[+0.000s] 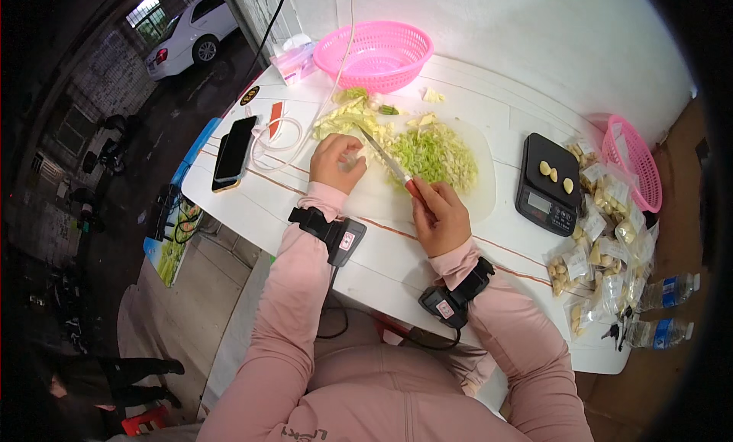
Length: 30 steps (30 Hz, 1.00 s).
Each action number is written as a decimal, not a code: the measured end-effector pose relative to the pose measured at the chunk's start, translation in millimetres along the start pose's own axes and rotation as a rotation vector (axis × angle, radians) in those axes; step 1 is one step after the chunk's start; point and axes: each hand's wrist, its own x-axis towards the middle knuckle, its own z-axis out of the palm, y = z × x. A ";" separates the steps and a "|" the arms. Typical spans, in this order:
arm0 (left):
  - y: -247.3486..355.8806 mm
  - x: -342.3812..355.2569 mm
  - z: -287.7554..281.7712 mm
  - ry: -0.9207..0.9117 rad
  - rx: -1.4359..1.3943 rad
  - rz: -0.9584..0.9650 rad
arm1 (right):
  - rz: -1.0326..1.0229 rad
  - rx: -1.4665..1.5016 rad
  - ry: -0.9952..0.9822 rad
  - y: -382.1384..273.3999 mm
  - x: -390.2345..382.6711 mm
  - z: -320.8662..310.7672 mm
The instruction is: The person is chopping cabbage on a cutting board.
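My right hand (445, 217) grips the red handle of a knife (384, 156), its blade slanting up and left over the cutting board (374, 205). Beneath and to the right of the blade lies a heap of chopped pale green cabbage (439, 156). Larger yellow-green cabbage pieces (347, 115) rest at the board's far left, by the knife's tip. Just short of those pieces, my left hand (336, 163) is loosely curled, its thumb and fingers apart with nothing visible between them. Both wrists carry black strapped-on devices.
Beyond the board stands a pink basket (374, 85) beside a tissue pack (294, 60). A phone (235, 150) and a white cable (282, 167) lie left. At right are a black scale (544, 209) bearing garlic cloves, bagged garlic (608, 247), another pink basket (649, 179) and bottles (660, 333).
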 end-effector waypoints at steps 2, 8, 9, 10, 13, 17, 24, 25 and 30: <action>1.5 0.0 0.5 -0.019 0.002 -0.010 | -0.006 -0.004 0.003 -0.1 -0.2 0.3; 0.8 0.0 2.4 -0.012 0.071 0.038 | -0.011 -0.009 -0.034 -3.3 0.1 -1.1; 1.0 0.3 2.7 -0.013 0.070 0.038 | -0.009 -0.007 -0.047 -3.1 0.2 -1.2; 1.2 0.6 2.8 -0.013 0.072 0.045 | -0.008 -0.007 -0.047 -2.7 0.1 -1.1; 1.9 1.5 3.3 -0.006 0.088 0.067 | -0.022 -0.054 -0.100 -2.1 0.1 -1.2; 5.4 1.5 1.1 -0.017 0.096 0.027 | -0.033 -0.051 -0.124 -2.8 0.8 -2.2; 7.1 0.8 -1.8 -0.013 0.060 -0.006 | -0.088 -0.016 -0.091 -2.3 3.5 2.1; 7.0 1.0 -1.6 -0.013 0.054 -0.007 | -0.089 -0.017 -0.092 -0.7 3.3 2.9; 5.1 1.6 -1.9 -0.030 0.101 -0.003 | -0.077 -0.004 -0.164 3.7 3.9 6.8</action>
